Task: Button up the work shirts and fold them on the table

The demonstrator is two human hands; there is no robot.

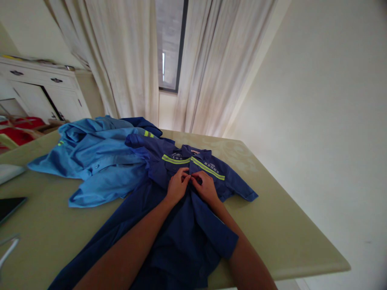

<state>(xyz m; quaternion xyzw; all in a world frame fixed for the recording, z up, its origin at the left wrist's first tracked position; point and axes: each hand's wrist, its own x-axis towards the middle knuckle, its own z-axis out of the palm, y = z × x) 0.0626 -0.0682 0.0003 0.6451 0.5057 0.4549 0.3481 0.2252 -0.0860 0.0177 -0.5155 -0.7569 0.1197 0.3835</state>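
Observation:
A dark blue work shirt (181, 229) with yellow-green reflective strips lies flat on the green table (272, 225), collar away from me. My left hand (177, 185) and my right hand (205, 186) meet at the shirt's front placket just below the collar. The fingers of both are pinched together on the fabric there. What sits between the fingertips is too small to make out.
A heap of light blue shirts (96, 161) lies to the left, partly over another dark blue garment. A dark tablet (9, 207) and a white object (9, 171) are at the table's left edge. White curtains, a window and a white cabinet (45, 92) stand behind.

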